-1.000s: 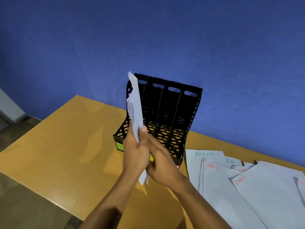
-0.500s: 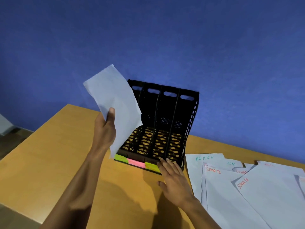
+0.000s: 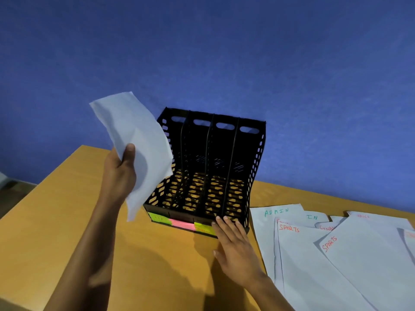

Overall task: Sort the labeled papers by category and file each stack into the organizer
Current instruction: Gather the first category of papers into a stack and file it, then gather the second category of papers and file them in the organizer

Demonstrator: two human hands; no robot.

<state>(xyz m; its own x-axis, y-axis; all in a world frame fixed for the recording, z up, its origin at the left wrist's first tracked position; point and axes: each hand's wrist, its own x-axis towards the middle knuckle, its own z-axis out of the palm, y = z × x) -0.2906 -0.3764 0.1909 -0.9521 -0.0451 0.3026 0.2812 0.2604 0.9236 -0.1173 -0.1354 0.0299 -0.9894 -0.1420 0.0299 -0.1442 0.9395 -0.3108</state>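
A black mesh organizer (image 3: 254, 167) with several slots stands against the blue wall, its slots empty. Green, pink and yellow sticky labels (image 3: 183, 224) run along its front base. My left hand (image 3: 120, 176) grips a stack of white papers (image 3: 139, 142) raised in the air, just left of the organizer's leftmost slot. My right hand (image 3: 233, 243) lies flat on the table, fingers spread, with its fingertips touching the organizer's front edge on the right. Loose white papers (image 3: 336, 254) marked SPORTS and ADMIN are spread on the table to the right.
The wooden table (image 3: 56, 221) reaches left to an edge, with floor beyond it. The blue wall (image 3: 224, 52) rises directly behind the organizer.
One second ago both hands held the papers edge-on before the organizer. My right hand let go and dropped to the organizer's front edge; my left hand turned the stack flat and raised it left.
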